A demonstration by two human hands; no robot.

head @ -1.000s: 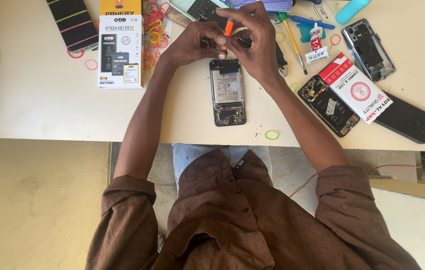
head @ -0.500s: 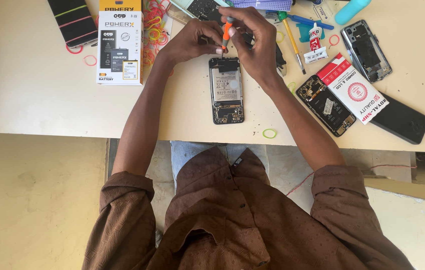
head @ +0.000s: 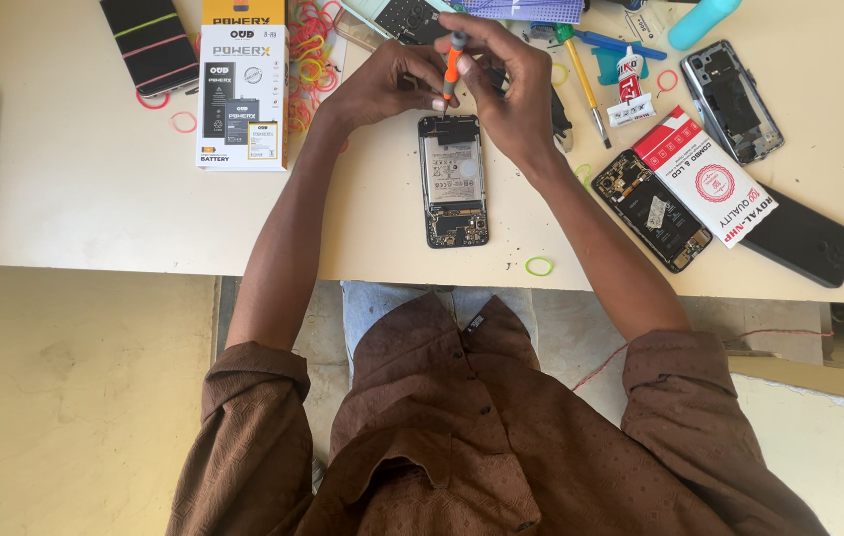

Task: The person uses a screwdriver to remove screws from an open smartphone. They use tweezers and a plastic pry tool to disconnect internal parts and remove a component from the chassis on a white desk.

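**Hands drive a screwdriver into an opened phone**

The right hand (head: 506,84) grasps an orange screwdriver (head: 451,69) upright, its tip just below the fingertips at the top edge of the phone (head: 454,181), which lies open on the table (head: 94,199). The left hand (head: 382,89) has fingers curled beside the shaft, steadying it. The tip could slip off a screw and gouge the board if pressed at a slant. Compared with half a second earlier, both hands sit nearly unchanged, the screwdriver slightly more upright.

Three opened phones (head: 453,180) (head: 652,209) (head: 737,100), two boxes (head: 241,97) (head: 705,177) (one red), one screwdriver (head: 453,65).
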